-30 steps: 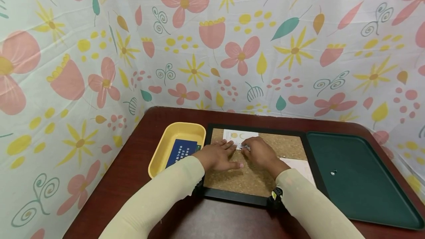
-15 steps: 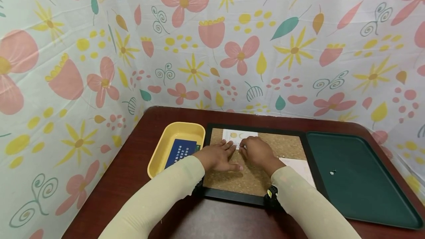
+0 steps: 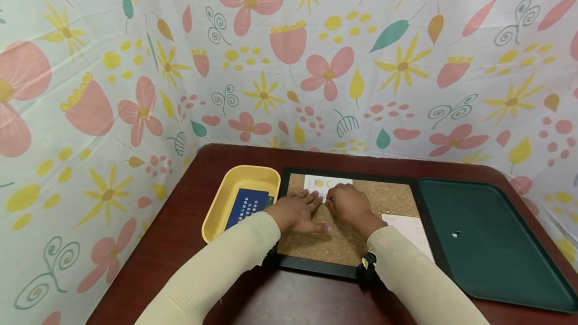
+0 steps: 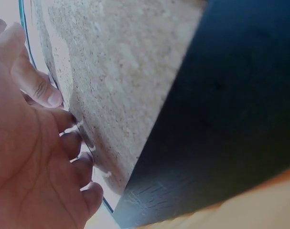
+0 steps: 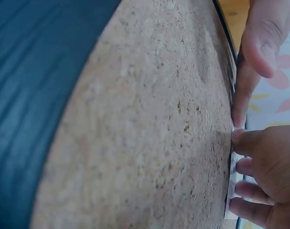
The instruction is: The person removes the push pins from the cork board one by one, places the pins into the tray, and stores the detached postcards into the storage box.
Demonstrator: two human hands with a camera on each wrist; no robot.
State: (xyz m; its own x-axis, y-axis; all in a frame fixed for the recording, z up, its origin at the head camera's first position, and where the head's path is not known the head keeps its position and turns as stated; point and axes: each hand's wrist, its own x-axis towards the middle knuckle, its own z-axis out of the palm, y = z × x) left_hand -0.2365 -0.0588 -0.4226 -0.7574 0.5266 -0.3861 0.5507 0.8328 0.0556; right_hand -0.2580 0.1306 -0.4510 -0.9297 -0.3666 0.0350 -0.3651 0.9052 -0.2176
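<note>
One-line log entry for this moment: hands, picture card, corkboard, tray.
left hand: spread, fingertips on picture card; right hand: fingers bent near its lower edge, grip hidden; picture card: on corkboard; green tray: right of corkboard

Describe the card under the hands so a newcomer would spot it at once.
On the dark red table, find the black-framed cork board between yellow tub and green tray. Near its far edge lies a white card, touched by the left hand. Its yellow round and crescent shapes distinguish it from the pale sheet farther right.
</note>
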